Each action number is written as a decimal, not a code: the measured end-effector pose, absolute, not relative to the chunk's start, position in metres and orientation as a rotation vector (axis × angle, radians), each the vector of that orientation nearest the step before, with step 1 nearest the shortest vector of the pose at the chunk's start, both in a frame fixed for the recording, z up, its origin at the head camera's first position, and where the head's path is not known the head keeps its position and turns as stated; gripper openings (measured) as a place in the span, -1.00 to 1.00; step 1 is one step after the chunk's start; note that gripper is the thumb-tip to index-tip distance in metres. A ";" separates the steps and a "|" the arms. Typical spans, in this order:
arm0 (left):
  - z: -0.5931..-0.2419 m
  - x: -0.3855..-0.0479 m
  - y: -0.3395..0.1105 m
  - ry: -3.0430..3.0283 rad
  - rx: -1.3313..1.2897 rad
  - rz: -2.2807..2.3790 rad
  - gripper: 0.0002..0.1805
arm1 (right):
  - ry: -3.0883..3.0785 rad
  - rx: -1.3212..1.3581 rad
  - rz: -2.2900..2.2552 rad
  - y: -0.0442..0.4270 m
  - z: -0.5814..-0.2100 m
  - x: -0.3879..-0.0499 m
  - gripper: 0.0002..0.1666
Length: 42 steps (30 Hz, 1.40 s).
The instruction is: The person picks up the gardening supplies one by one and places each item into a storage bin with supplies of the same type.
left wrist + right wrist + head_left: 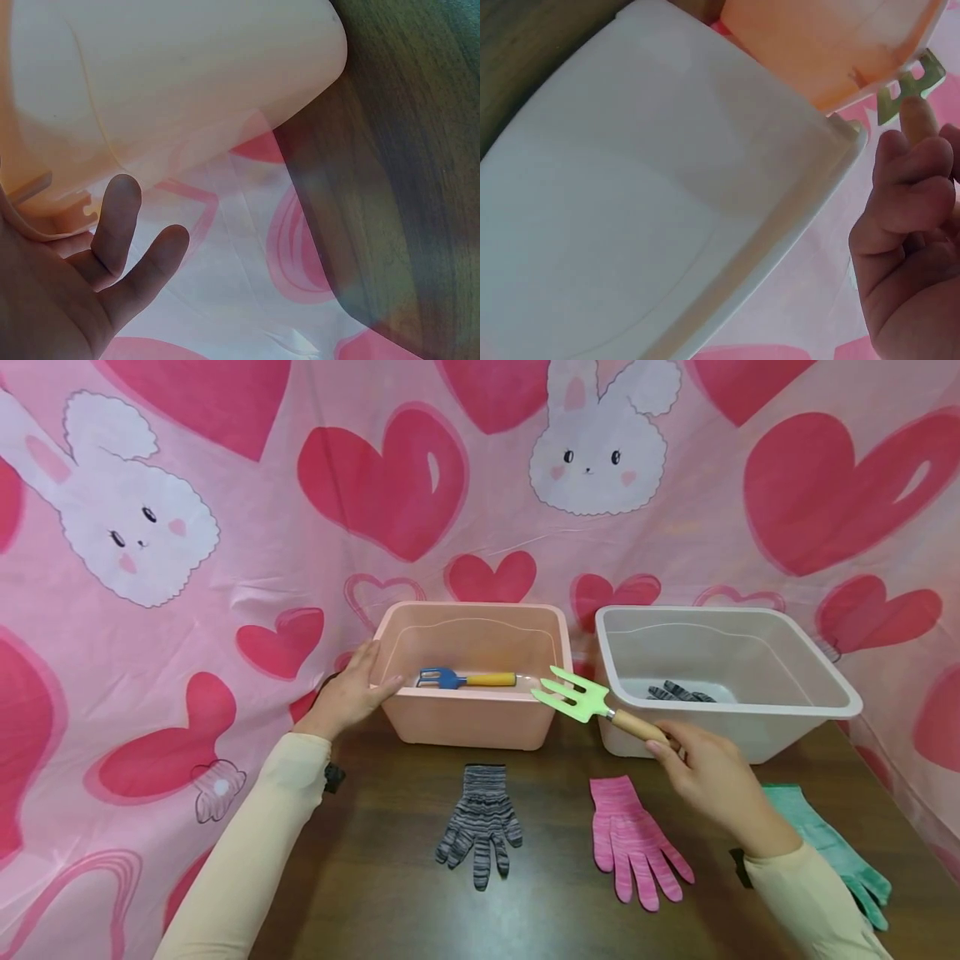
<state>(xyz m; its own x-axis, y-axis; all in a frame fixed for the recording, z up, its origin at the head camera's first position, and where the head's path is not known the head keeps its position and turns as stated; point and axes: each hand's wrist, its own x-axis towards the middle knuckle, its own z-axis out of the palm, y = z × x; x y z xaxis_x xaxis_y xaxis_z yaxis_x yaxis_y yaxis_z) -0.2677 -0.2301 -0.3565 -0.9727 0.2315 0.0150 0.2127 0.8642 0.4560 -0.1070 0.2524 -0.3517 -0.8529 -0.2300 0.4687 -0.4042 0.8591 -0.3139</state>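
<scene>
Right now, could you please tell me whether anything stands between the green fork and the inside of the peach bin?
Nothing visible does, except perhaps the peach bin itself: in the head view, the green fork overlaps its near right corner. The left hand is at its left end, and the blue fork lies inside.

The right hand (716, 777) grips a green fork (576, 695) by its wooden handle (636, 725), tines toward ten o'clock near a peach bin's (472, 724) three o'clock end; the left hand (348, 693) touches that bin's nine o'clock end. A blue fork (447, 678) lies inside. At three o'clock, a white bin (697, 647) holds a dark striped glove (678, 692). On the table (375, 885), a grey striped glove (481, 827) lies at the peach bin's six o'clock, with a pink glove (633, 843) and teal glove (810, 827) at three o'clock from it.
</scene>
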 end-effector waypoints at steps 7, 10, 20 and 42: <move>-0.358 -0.266 -0.231 2.989 0.331 0.752 0.16 | -2.712 0.539 0.559 0.244 -0.347 -0.120 -0.76; -0.358 -0.266 -0.231 2.984 0.323 0.766 0.17 | -2.773 0.550 0.552 0.239 -0.344 -0.125 -0.73; -0.358 -0.265 -0.230 2.960 0.283 0.795 0.19 | -2.936 0.576 0.603 0.225 -0.332 -0.145 -0.77; -0.357 -0.264 -0.229 2.966 0.283 0.793 0.19 | -2.813 0.620 0.429 0.219 -0.321 -0.167 -0.89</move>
<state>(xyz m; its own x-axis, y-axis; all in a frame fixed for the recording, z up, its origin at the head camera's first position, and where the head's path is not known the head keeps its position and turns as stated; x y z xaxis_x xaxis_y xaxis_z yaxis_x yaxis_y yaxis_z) -0.2645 -0.2294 -0.3572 -0.9815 0.1913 -0.0087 0.1614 0.8508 0.5000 -0.1668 0.2192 -0.3206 -0.8844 -0.3724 0.2813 -0.4393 0.8678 -0.2323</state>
